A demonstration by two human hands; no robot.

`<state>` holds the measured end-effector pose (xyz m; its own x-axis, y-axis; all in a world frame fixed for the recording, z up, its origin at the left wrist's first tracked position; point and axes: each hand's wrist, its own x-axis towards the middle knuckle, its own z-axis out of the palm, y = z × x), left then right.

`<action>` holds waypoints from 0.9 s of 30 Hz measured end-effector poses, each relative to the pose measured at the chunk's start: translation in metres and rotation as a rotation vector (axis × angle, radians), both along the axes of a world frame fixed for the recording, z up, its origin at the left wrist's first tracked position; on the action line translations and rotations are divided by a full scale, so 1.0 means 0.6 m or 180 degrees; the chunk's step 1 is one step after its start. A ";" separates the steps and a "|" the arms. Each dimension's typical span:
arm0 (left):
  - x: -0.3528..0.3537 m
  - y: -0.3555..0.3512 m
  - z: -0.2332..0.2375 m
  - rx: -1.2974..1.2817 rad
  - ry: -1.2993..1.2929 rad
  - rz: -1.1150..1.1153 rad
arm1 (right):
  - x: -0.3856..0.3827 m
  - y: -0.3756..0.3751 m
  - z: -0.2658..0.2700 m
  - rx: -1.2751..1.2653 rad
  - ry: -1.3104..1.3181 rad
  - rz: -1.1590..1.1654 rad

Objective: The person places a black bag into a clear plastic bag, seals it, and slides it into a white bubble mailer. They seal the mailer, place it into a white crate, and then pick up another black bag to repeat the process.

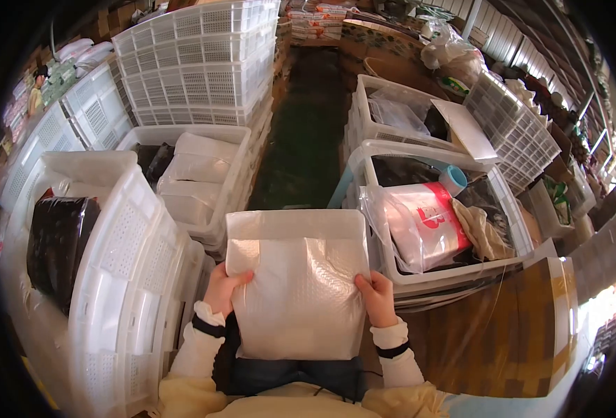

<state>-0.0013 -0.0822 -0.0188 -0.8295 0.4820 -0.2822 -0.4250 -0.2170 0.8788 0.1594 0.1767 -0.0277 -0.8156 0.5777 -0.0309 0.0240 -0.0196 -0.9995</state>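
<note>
A white woven plastic bag (301,299), flat-sided with its wide edge facing away, is held upright over my lap. My left hand (224,287) grips its left side, thumb pressed on the near face and fingers behind. On the opposite side my right hand (376,296) pinches the edge in the same way, at about the same height. Both hands' fingers are partly hidden behind the bag. Just beyond to the left, folded white packages (195,164) lie in a white crate (242,139).
Stacked white crates (196,63) rise at the back left; another crate (123,258) stands on edge nearer. At right, a crate (454,279) holds a white-and-red bag (419,223), a blue tape roll (453,180) and a beige cloth (482,233). A dark green aisle (301,139) runs between.
</note>
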 end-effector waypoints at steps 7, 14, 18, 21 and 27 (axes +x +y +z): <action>-0.066 0.041 -0.046 -0.0295 -0.0277 -0.0638 | -0.068 0.024 -0.028 -0.0587 -0.0239 0.0171; -0.080 0.023 -0.045 -0.0686 -0.0035 -0.0859 | -0.076 0.045 -0.045 -0.0521 -0.0295 0.0242; -0.081 0.008 -0.067 -0.0259 0.0438 -0.0690 | -0.050 0.041 -0.051 -0.0420 -0.0266 0.0224; -0.094 -0.005 -0.070 0.0394 0.0782 -0.1330 | -0.035 0.048 -0.043 -0.0255 -0.0321 0.0440; -0.088 -0.009 -0.069 0.1168 0.1124 -0.1549 | -0.022 0.061 -0.037 -0.0272 0.0845 0.1617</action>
<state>-0.0540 -0.0874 -0.0602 -0.5076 0.8340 0.2161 -0.2521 -0.3836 0.8885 0.1464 0.2133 -0.0499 -0.9762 0.1160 0.1832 -0.1997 -0.1521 -0.9680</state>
